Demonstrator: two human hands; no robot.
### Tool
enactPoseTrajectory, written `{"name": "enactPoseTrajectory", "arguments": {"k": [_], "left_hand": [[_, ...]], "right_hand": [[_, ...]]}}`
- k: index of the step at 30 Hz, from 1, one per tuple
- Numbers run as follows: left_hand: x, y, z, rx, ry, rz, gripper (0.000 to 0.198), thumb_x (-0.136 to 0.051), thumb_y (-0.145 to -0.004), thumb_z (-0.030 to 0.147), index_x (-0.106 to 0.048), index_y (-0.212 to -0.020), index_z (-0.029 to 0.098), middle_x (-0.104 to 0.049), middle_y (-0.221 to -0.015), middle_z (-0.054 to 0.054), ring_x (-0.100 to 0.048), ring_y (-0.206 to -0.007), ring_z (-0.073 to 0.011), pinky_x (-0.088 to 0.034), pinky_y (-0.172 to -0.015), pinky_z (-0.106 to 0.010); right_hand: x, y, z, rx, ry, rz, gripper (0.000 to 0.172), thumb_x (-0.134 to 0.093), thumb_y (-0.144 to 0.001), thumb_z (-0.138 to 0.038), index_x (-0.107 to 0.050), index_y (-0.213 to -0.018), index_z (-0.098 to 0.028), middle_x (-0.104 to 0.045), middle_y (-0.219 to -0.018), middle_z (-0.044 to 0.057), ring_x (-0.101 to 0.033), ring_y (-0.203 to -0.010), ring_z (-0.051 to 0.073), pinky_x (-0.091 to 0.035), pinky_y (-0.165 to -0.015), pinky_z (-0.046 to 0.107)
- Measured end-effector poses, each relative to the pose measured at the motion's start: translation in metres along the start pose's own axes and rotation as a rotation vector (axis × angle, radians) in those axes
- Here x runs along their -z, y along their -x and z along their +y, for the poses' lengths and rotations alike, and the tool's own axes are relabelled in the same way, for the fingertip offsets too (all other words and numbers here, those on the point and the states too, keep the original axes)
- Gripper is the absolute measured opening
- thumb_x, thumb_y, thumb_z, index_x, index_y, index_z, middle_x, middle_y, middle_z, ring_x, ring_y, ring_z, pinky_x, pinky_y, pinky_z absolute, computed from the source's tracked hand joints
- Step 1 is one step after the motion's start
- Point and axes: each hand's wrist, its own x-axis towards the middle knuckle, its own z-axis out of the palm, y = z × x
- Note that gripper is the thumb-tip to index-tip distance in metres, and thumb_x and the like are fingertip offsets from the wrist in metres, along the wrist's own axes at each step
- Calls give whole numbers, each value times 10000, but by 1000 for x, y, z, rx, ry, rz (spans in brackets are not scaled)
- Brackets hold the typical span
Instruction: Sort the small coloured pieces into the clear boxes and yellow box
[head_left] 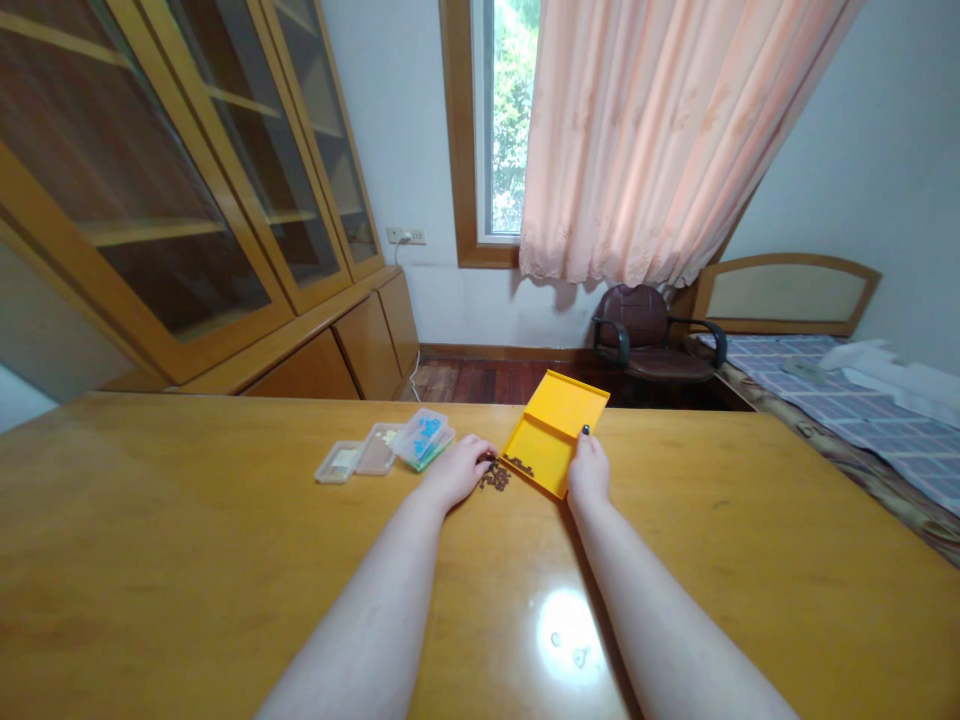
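Note:
A shallow yellow box (546, 445), opened flat like a folding case, is tilted up off the wooden table in my right hand (589, 472). My right thumb, with a dark nail, presses on its right edge. Several small dark brown pieces (519, 466) lie along the box's lower left edge. Just beside it, a little pile of similar brown pieces (496, 478) rests on the table. My left hand (461, 470) reaches to that pile, its fingers bent and drawn together at the pile's far side. Whatever is between those fingertips is too small to make out.
Left of my left hand stand clear plastic boxes: one with blue pieces (426, 434), one with pale pieces (377, 449), and a smaller one (339, 462). The wooden table (225, 560) ends just beyond them. Past it are a chair (637, 325), a bed and a glass-door cabinet (225, 200).

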Motion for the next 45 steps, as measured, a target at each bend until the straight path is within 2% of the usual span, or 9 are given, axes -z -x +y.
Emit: {"name": "enactPoseTrajectory", "arguments": {"k": [10, 20, 28, 34, 39, 42, 45], "left_hand": [[-13, -2, 5, 42, -72, 54, 112, -533, -782, 266, -583, -849, 191, -583, -894, -34, -560, -821, -167, -426, -719, -265], [-15, -4, 3, 76, -40, 64, 108, -495, -801, 223, -593, -819, 183, -586, -885, -44, -560, -827, -160, -425, -746, -264], [-16, -5, 0, 80, -54, 57, 133, -462, -824, 209, -590, -825, 175, -586, -890, -47, -550, -822, -159, -416, -736, -266], [-16, -9, -4, 104, 47, 118, 131, -453, -821, 183, -583, -813, 174, -586, -886, -42, -544, -854, -157, -423, -790, -277], [-11, -8, 6, 57, 178, 247, 154, -427, -839, 206, -576, -871, 182, -599, -906, -32, -544, -883, -154, -431, -824, -283], [-9, -5, 13, 31, 260, 206, 188, -435, -831, 192, -577, -954, 189, -625, -939, -23, -561, -835, -138, -445, -806, -271], [-9, -5, 14, 37, 322, 123, 370, -430, -828, 174, -467, -1194, 211, -620, -1047, -20, -562, -714, -106, -469, -753, -261]], "right_hand": [[0, 1, 1, 4, 1, -4, 424, -469, -747, -574, -594, -842, -180, -679, -851, 53, -627, -751, 204, -484, -642, 306], [3, 3, -3, 28, 85, 12, 416, -449, -764, -568, -590, -808, -179, -673, -820, 55, -611, -718, 193, -472, -615, 284], [0, 3, -3, -24, -5, 9, 398, -471, -753, -545, -593, -837, -176, -677, -847, 62, -627, -739, 202, -489, -637, 298], [0, -1, 5, -19, -29, 1, 406, -471, -748, -552, -588, -848, -176, -678, -854, 58, -625, -722, 197, -484, -620, 298], [0, 1, 3, 5, 8, -1, 405, -468, -748, -558, -584, -825, -178, -679, -841, 57, -619, -712, 195, -475, -597, 286], [-1, 4, 0, -11, 7, -32, 412, -468, -745, -570, -581, -817, -180, -679, -833, 58, -619, -706, 198, -475, -588, 288], [-2, 4, 0, 0, 6, -55, 423, -468, -746, -575, -587, -834, -178, -681, -842, 58, -621, -712, 199, -473, -590, 288]]}}
